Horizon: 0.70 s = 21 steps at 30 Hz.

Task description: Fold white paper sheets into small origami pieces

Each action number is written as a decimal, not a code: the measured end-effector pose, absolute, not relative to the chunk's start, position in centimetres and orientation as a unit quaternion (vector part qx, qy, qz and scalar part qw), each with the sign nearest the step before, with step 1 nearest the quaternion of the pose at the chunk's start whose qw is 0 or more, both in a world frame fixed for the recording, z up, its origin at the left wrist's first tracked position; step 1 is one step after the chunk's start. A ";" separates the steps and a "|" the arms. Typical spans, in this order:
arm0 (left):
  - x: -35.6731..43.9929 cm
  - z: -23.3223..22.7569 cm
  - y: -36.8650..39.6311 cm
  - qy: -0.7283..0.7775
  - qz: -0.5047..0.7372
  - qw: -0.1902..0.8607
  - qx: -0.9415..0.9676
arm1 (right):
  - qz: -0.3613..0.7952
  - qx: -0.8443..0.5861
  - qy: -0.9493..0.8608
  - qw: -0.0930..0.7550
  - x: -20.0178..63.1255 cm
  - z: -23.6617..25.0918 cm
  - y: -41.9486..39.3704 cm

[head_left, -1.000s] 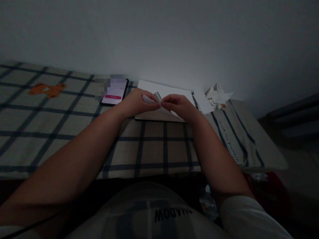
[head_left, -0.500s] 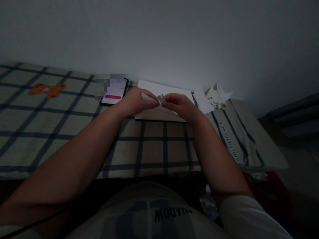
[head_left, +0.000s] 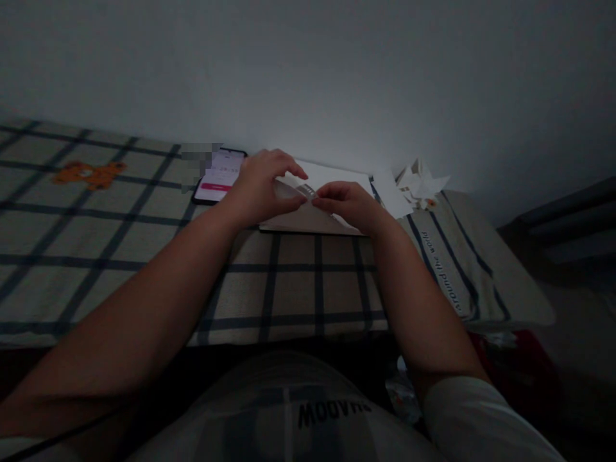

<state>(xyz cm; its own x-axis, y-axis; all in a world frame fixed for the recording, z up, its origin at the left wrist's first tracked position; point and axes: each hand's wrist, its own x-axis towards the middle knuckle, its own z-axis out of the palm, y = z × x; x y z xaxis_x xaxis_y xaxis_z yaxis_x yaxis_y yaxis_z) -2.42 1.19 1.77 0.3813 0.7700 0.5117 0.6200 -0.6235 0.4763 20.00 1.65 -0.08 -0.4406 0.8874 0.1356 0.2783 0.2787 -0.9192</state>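
A small piece of paper point(head_left: 307, 190) with a grey printed patch is pinched between the thumb and fingers of my right hand point(head_left: 350, 204). My left hand point(head_left: 267, 186) is at the paper's left side, thumb and fingers spread apart, with the thumb tip close to its edge. Whether that thumb touches it I cannot tell. A pale area shows in the gap of my left hand. Beneath both hands lies a white, flat book or pad point(head_left: 337, 174) with a dark lower edge, partly covered by them.
A phone point(head_left: 221, 176) with a lit screen lies left of my left hand. To the right are a white sheet point(head_left: 391, 196) and a folded paper shape point(head_left: 420, 183). Everything rests on a checked cloth point(head_left: 293, 282) against a wall point(head_left: 308, 77).
My left fingers have lifted off the paper and spread away from the thumb. My right hand stays in nearly the same place, pinching the paper.
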 end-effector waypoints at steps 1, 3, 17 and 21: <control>-2.5 1.9 1.0 0.414 0.354 0.066 0.836 | 0.445 -0.404 -0.721 0.344 19.9 -0.1 1.6; -2.6 2.0 0.7 0.395 0.325 0.020 0.859 | 0.443 -0.403 -0.723 0.345 19.8 0.0 1.5; -2.2 1.6 1.0 0.392 0.293 0.091 0.867 | 0.448 -0.390 -0.719 0.361 19.8 0.0 1.5; -2.0 1.7 1.2 0.390 0.273 0.100 0.874 | 0.466 -0.382 -0.710 0.363 19.9 0.2 1.4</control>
